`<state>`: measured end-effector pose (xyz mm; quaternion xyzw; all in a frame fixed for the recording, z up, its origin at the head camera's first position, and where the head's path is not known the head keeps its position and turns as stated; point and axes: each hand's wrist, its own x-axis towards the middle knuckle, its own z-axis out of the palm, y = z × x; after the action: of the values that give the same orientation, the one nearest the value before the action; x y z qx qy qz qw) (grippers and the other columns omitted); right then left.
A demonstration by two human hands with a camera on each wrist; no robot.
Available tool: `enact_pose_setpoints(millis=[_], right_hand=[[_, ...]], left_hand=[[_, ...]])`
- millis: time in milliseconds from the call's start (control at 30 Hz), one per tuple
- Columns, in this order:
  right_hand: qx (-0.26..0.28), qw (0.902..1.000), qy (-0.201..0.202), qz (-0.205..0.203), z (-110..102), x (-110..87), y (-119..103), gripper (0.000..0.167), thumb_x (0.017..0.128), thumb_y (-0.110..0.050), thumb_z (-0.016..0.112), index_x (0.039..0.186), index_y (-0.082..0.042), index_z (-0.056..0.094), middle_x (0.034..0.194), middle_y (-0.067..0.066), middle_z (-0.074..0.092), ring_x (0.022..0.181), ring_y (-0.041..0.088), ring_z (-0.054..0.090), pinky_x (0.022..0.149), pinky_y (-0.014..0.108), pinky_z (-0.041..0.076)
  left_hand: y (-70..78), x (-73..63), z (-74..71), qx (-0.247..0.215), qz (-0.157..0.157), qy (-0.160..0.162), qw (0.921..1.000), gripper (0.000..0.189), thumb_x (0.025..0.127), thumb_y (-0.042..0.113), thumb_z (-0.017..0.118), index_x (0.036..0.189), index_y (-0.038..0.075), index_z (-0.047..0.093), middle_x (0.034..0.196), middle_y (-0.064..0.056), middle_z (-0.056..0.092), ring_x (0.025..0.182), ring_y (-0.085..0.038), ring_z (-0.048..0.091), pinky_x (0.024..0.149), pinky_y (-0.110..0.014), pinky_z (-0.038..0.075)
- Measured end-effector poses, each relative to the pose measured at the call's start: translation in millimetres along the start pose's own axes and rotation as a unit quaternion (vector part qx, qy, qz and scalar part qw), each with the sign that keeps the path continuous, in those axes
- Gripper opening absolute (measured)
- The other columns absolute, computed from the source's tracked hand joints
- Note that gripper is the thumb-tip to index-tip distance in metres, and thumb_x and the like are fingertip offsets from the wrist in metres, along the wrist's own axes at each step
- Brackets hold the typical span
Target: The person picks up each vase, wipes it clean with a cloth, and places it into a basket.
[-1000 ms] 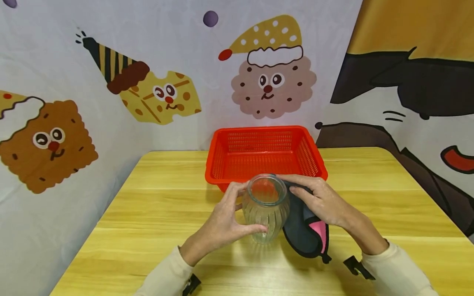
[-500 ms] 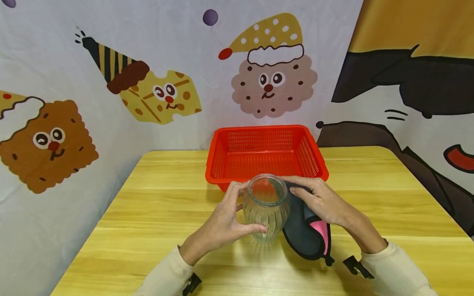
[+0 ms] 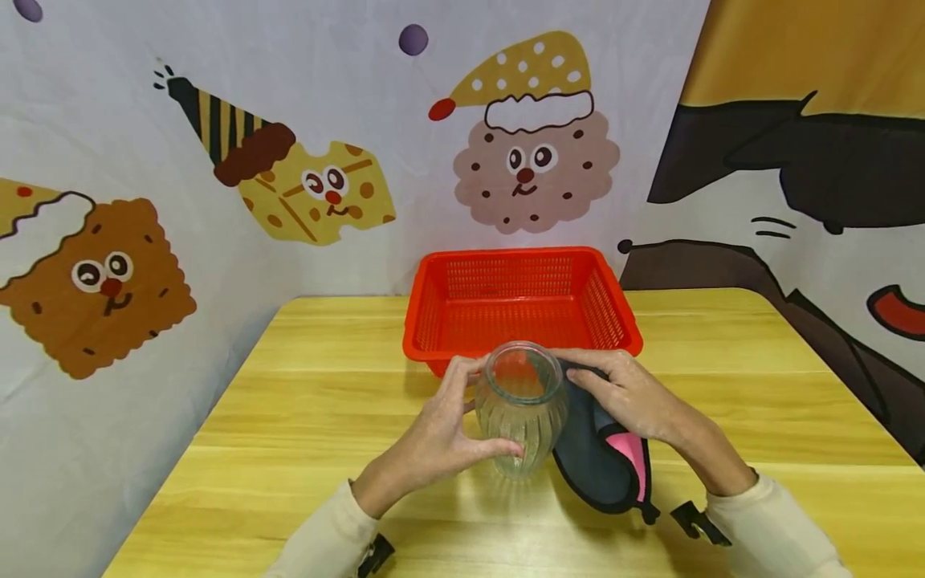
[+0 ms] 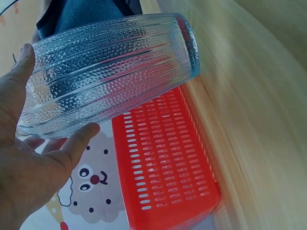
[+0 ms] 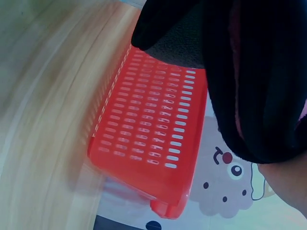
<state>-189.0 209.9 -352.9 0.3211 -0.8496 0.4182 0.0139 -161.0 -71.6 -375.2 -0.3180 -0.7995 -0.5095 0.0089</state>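
Observation:
A clear ribbed glass jar (image 3: 522,425) with a round rim stands roughly upright in front of the basket, its base low over the table. My left hand (image 3: 444,437) grips its left side, thumb across the near face and fingers behind; the left wrist view shows the textured glass (image 4: 105,72) between thumb and fingers. To the right of the jar, my right hand (image 3: 636,393) pinches the top of a dark grey oven mitt (image 3: 588,457) with black trim and pink lining. The mitt hangs beside the jar, and its black edging (image 5: 259,96) fills much of the right wrist view.
A red perforated plastic basket (image 3: 413,321) sits just behind the jar, at the back of the wooden table (image 3: 303,417). A cartoon-printed cloth (image 3: 405,160) rises behind the table.
The oven mitt's lower end has swung slightly right and toward me. Both hands and the jar have stayed almost in place.

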Motion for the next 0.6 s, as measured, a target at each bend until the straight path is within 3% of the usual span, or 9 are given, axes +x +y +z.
enact_pose_setpoints(millis=[133,600], right_hand=[[-0.004,1.0000,-0.001,0.002,0.0,1.1,1.4,0.039,0.104,-0.008,0.054,0.141,-0.012,0.062,0.133,-0.003,0.064,0.122,0.018,0.060,0.103,0.052,0.047],[-0.008,0.9999,0.000,0.007,1.7,-0.4,3.9,0.038,0.103,-0.007,0.055,0.140,-0.010,0.063,0.134,-0.002,0.064,0.124,0.018,0.058,0.104,0.050,0.046]], left_hand=[[0.0,0.4,-0.6,0.003,0.003,-0.001,1.0000,0.094,0.072,0.030,0.095,0.144,0.012,0.038,0.138,-0.005,0.042,0.134,-0.020,0.046,0.098,-0.042,0.051],[-0.4,1.4,-1.4,0.000,0.004,-0.010,0.9999,0.093,0.073,0.031,0.094,0.144,0.011,0.037,0.138,-0.004,0.041,0.135,-0.019,0.045,0.098,-0.041,0.051]])
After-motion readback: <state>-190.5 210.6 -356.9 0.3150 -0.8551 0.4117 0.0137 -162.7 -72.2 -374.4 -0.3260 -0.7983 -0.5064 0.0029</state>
